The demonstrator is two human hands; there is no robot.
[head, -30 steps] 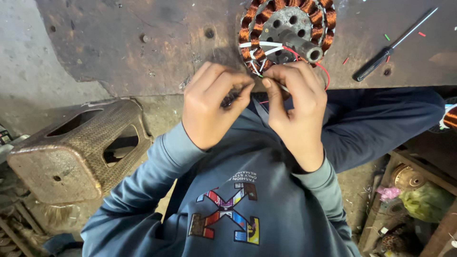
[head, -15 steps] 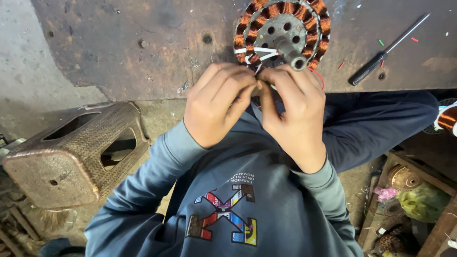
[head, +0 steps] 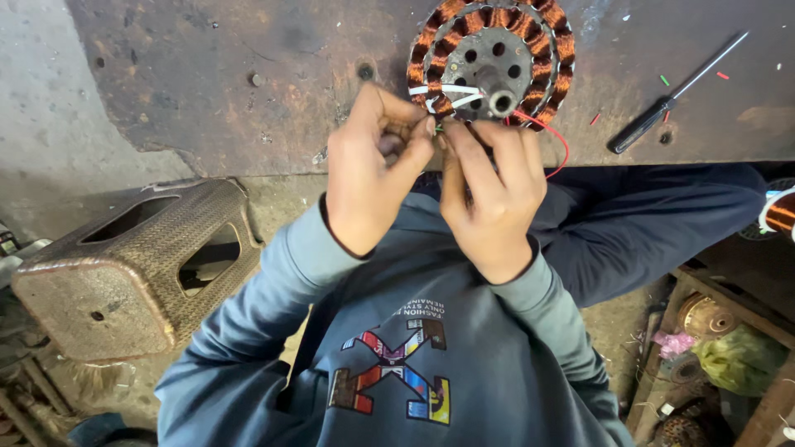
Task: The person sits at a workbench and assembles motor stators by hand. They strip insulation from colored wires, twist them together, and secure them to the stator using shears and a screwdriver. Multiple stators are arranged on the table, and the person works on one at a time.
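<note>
A round motor stator with copper coils around its rim lies on the dark metal bench. White sleeved leads and a red wire come off its near side. My left hand and my right hand meet just below the stator, fingertips pinched together on thin wire ends between them. What exactly the fingers grip is mostly hidden by the fingers.
A black-handled screwdriver lies on the bench at the right. A worn brown plastic stool stands on the floor at the left. Boxes with motor parts and a green cloth sit at the lower right.
My hands have shifted slightly up toward the stator and the fingertips have drawn closer together on the wires. The stator has not moved on the bench.
</note>
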